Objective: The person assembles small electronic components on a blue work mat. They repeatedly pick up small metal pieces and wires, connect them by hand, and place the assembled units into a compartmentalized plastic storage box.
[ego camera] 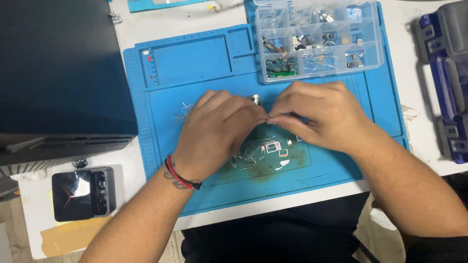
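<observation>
White table, blue silicone work mat (pixel 205 192) at centre. Left hand (pixel 216 130) and right hand (pixel 316 116) meet mid-mat, fingers pinched together on a small wire-leaded component (pixel 261 111). Clear parts organizer (pixel 319 38) at mat's far edge. Best kept low, wrists braced.

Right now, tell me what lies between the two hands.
Head view: left hand and right hand nearly meet; only a tiny metal part sits between their fingertips, over the blue mat.

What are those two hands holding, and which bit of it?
The left hand and right hand pinch something tiny and metallic between their fingertips above the blue mat. Which part they grip cannot be told.
</observation>
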